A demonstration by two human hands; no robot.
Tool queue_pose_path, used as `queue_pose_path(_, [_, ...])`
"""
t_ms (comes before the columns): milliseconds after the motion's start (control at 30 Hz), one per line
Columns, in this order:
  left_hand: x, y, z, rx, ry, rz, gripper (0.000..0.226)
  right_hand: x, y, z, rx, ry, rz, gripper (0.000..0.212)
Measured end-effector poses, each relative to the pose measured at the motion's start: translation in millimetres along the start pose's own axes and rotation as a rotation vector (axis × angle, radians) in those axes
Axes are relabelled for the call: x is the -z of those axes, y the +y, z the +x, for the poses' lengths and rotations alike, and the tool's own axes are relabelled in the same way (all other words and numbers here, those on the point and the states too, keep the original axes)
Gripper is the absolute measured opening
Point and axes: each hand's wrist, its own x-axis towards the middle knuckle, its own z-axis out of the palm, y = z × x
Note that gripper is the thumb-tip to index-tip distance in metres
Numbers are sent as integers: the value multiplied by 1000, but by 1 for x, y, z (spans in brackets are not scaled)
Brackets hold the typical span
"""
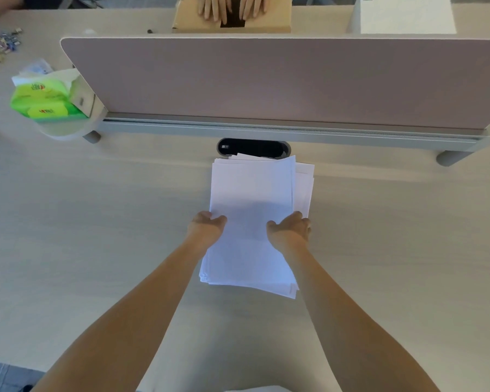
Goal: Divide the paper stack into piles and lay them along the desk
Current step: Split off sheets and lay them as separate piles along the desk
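Cardboard box (232, 22) beyond the divider panel (280, 80) — contents hidden, another person's two hands (214, 8) lie flat on top. One paper stack (251, 190) at desk (96, 222) centre, far end at the black cable port (253, 147). Left hand (207, 226) and right hand (290, 227) — thumbs on top — grip the side edges of the upper sheets. Green tissue packs (46, 101) and scattered binder clips (3, 49) far left.
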Motion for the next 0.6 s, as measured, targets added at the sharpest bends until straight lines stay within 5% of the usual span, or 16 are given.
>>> queue_pose_path(300, [-1,0,5,1,6,36,56,11,4,12,-45,-44,360,40])
queue_pose_path(467, [1,1,6,6,2,24,55,14,-2,9,-24,-133,347,61])
queue_pose_path(600, [6,-3,6,15,-2,0,55,15,0,1,-54,-225,440,54])
